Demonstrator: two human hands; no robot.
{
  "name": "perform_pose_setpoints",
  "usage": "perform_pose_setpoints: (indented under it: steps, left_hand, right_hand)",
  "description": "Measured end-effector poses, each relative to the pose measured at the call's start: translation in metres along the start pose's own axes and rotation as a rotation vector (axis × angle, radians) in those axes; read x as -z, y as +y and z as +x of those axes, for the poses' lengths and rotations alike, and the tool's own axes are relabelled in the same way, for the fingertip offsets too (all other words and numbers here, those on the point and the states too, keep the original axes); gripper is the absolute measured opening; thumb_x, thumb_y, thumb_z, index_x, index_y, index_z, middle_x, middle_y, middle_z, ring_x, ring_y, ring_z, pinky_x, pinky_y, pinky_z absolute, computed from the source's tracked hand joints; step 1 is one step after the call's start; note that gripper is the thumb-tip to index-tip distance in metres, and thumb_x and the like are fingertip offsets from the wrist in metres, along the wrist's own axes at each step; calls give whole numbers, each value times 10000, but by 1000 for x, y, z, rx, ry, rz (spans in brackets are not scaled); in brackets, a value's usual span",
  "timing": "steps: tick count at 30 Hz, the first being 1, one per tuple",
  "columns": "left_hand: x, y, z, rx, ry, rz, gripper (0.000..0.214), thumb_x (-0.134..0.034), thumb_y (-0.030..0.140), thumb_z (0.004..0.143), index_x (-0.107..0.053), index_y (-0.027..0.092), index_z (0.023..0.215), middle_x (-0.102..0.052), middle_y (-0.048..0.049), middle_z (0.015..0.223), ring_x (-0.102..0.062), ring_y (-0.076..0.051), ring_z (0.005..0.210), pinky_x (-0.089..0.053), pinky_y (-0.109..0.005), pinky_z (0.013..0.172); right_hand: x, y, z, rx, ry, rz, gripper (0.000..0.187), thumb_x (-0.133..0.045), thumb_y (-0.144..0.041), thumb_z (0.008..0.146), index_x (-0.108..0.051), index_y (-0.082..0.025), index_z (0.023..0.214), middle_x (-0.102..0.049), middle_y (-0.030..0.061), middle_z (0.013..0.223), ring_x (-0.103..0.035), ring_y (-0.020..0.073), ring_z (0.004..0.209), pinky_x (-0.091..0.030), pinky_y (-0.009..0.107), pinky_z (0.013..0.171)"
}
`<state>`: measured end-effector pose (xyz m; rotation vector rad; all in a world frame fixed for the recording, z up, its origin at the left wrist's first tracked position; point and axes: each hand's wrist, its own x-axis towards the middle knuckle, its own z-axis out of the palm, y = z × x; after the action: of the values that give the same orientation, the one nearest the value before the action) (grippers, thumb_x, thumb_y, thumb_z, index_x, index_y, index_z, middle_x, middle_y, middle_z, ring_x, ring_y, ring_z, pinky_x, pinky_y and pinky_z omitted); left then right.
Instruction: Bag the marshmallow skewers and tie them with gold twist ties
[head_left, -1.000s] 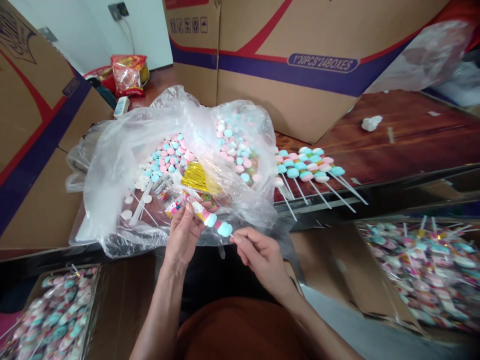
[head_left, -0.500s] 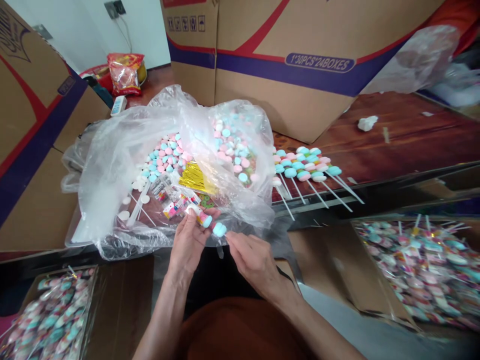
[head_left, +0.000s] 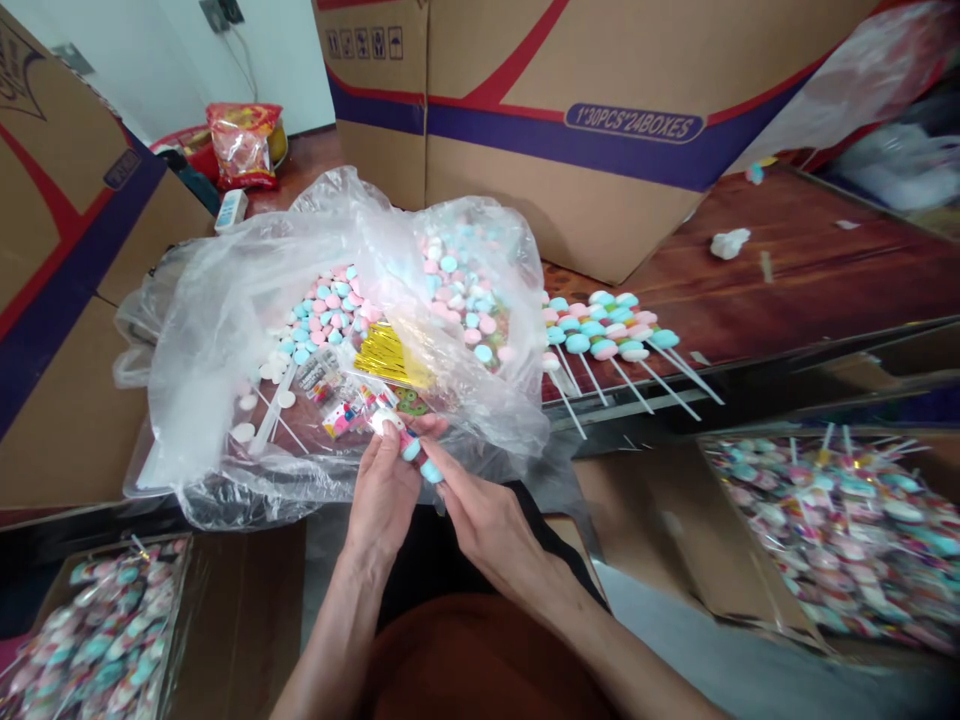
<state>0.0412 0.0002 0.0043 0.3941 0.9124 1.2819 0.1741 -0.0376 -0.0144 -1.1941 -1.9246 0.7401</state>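
Both my hands meet in front of a big clear plastic bag (head_left: 225, 330) full of pink, blue and white marshmallow candies. My left hand (head_left: 386, 490) is closed around a small printed wrapper and the upper end of a marshmallow skewer (head_left: 411, 450). My right hand (head_left: 480, 520) pinches the skewer's lower end by its blue candy, fingers closed. A bundle of gold twist ties (head_left: 390, 355) and loose white sticks (head_left: 274, 415) lie inside the bag, just beyond my fingers.
A row of finished skewers (head_left: 615, 335) lies on the wooden table (head_left: 787, 280) to the right of the bag. Large cardboard boxes (head_left: 585, 130) stand behind and at left. Boxes of wrapped skewers sit at lower left (head_left: 97, 640) and right (head_left: 840, 520).
My right hand has slid up the stick toward my left hand. The skewer has gone further into the wrapper, so less of it shows between my hands.
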Motion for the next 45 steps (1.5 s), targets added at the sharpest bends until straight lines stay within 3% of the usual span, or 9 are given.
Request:
perform_pose_setpoints:
  steps: [4, 12, 16, 20, 26, 28, 33, 38, 45]
  left_hand:
    - [-2, -1, -1, 9, 12, -4, 325, -762, 488, 829, -696, 202, 969, -758, -57, 1029, -684, -281, 1139, -502, -401, 998]
    - [-3, 0, -3, 19, -34, 57, 301, -764, 486, 825, -698, 213, 933, -738, -32, 917, -708, -271, 1071, -519, -415, 982]
    - [-5, -3, -2, 23, -52, 35, 312, -774, 491, 812, -694, 218, 939, -744, -36, 941, -706, -264, 1074, -522, -410, 976]
    - [-7, -11, -3, 33, -40, 49, 302, -747, 488, 834, -696, 219, 961, -756, -54, 948, -705, -267, 1070, -533, -401, 946]
    - [-7, -22, -4, 43, 37, 84, 358, -704, 530, 851, -721, 201, 993, -757, -68, 971, -715, -244, 991, -552, -355, 878]
    - [-6, -24, -6, 34, 88, 72, 359, -742, 513, 824, -730, 205, 1008, -756, -54, 991, -717, -218, 957, -548, -332, 881]
    - [-1, -14, -9, 70, 4, 165, 417, -791, 549, 765, -744, 186, 966, -762, -66, 954, -724, -217, 927, -553, -334, 893]
    - [2, 9, 4, -125, 36, 178, 518, -686, 630, 827, -719, 173, 1070, -756, -120, 1093, -705, -269, 1077, -539, -368, 938]
    - [0, 2, 12, -114, 35, 156, 330, -692, 495, 879, -730, 171, 927, -759, -70, 938, -718, -241, 995, -540, -363, 929]
  right_hand:
    - [-4, 0, -3, 4, 29, 51, 548, -382, -77, 991, -472, -192, 1520, -704, 123, 1310, -731, 221, 1101, -589, 337, 959]
    - [7, 0, 5, -131, -131, 191, 528, -407, -141, 994, -494, -206, 1511, -752, 103, 1179, -747, 207, 962, -603, 355, 876]
    - [4, -1, 8, -212, -42, 342, 505, -410, -163, 994, -531, -193, 1483, -774, 71, 1031, -737, 178, 846, -607, 324, 819]
    - [-6, -3, 3, -197, 108, 292, 481, -393, -135, 992, -589, -190, 1427, -745, 39, 803, -739, 193, 829, -608, 321, 783]
    - [-15, -7, 7, -181, 255, 259, 388, -434, -136, 993, -571, -206, 1349, -707, 103, 1269, -721, 200, 1081, -594, 319, 911]
    - [-17, -8, 11, -200, 272, 266, 365, -441, -134, 985, -537, -214, 1328, -690, 105, 1305, -722, 197, 1083, -596, 312, 898]
    - [-13, -4, 17, -235, 225, 334, 293, -457, -166, 979, -494, -218, 1264, -757, 84, 1087, -756, 194, 898, -596, 304, 759]
    - [-5, 1, 12, -283, 133, 340, 243, -489, -225, 975, -454, -219, 1215, -658, -37, 660, -662, 169, 569, -506, 279, 583]
    - [-13, -6, 24, -284, 60, 299, 96, -451, -216, 973, -394, -238, 1048, -610, -50, 623, -608, 166, 509, -450, 275, 574]
